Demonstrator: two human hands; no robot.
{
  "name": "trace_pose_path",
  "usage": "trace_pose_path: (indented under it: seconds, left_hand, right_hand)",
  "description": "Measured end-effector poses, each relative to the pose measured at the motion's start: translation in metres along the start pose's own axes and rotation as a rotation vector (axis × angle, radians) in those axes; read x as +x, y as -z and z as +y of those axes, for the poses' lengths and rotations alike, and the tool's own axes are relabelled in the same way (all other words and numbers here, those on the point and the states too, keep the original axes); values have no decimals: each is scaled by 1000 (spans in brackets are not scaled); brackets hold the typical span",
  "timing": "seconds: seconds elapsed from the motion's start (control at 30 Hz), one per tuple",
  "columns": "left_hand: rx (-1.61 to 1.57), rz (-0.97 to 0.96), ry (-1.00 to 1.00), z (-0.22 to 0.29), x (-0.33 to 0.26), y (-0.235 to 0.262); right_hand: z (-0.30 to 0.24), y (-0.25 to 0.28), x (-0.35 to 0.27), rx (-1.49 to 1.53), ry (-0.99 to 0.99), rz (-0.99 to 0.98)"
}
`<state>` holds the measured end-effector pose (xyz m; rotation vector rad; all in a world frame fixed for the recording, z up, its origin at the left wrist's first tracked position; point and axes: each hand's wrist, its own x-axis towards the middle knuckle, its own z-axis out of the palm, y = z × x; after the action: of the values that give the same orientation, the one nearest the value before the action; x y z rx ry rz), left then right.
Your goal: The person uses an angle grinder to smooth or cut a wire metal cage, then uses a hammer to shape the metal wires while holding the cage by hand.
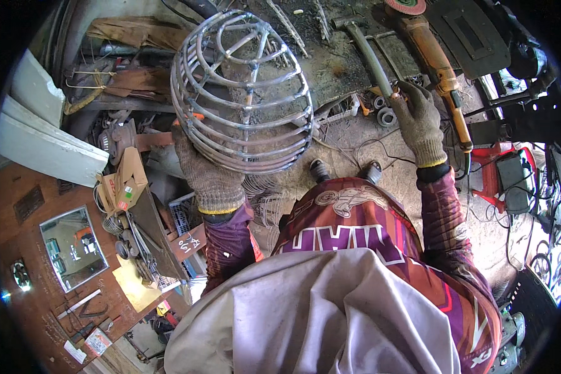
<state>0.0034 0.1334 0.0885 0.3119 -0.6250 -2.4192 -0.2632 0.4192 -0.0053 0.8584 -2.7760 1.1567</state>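
Left hand (pixel 210 176), partly hidden, seems clasped round bars of the metal cage (pixel 247 98), which rises above that grip, likely stiff, fairly heavy, best held there. Right hand (pixel 419 121) clasps a hammer (pixel 369 55).

Our left hand (pixel 215 174) and right hand (pixel 421 128) wear brown-grey knit gloves (pixel 221 187) hemmed in yellow. Our maroon-purple shirt (pixel 330 215) has patterned long sleeves (pixel 445 212), white lettering and a pale print; pale grey cloth (pixel 305 311) drapes below, dark sandals (pixel 319 169) above.
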Motion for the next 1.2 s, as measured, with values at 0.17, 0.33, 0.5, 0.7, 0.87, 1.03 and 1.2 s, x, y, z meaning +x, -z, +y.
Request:
trace_pose_path:
  seconds: [0.17,0.33,0.5,0.7,0.87,1.03,1.2]
  left_hand:
    - [64,226,-96,-5,3,1]
    - [15,109,-64,-6,6,3]
    - [21,77,-45,-1,10,24]
    - [85,88,-79,-10,13,7]
    - [-57,17,12,-10,17,10]
    - [-244,-147,138,-9,19,7]
    - [-212,-139,132,-9,19,8]
  right_hand:
    - [1,0,-1,0,-3,3]
    - [0,0,-1,14,-18,3]
    - [-1,1,-2,26,-12,12]
    - [-5,4,-1,6,-18,-5]
    - [-9,7,1,37,-44,-39]
    - [-7,4,0,42,-49,-28]
    - [-12,9,2,45,-11,-21]
